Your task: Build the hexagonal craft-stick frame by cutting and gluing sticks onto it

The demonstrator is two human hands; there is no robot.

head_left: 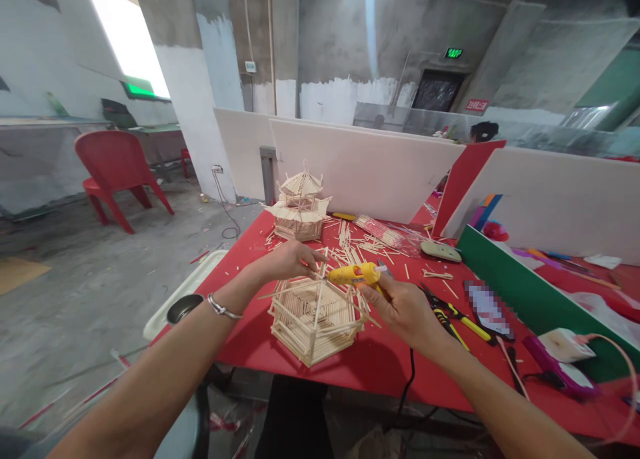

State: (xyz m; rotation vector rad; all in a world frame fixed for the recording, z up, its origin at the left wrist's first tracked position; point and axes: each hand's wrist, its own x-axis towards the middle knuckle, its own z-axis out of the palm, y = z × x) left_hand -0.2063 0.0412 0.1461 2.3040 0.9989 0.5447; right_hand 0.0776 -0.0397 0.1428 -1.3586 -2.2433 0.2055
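A hexagonal frame of thin wooden sticks (pixel 314 320) lies on the red table (pixel 380 359) near its front edge. My left hand (pixel 290 259) is closed in a pinch on an upright stick at the frame's top. My right hand (pixel 404 307) grips a yellow glue gun (pixel 354 274), whose nozzle points left at the spot where the left fingers hold the stick. A black cord runs down from under my right wrist. Behind the frame stands a finished stick pagoda (pixel 300 207).
Loose sticks (pixel 350 246) and a wrapped bundle (pixel 387 234) are scattered behind the frame. Yellow-handled pliers (pixel 453 310), a purple glue gun (pixel 557 369) and a green divider (pixel 530 292) are to the right. White partition boards (pixel 365 172) stand behind. A red chair (pixel 117 169) is at left.
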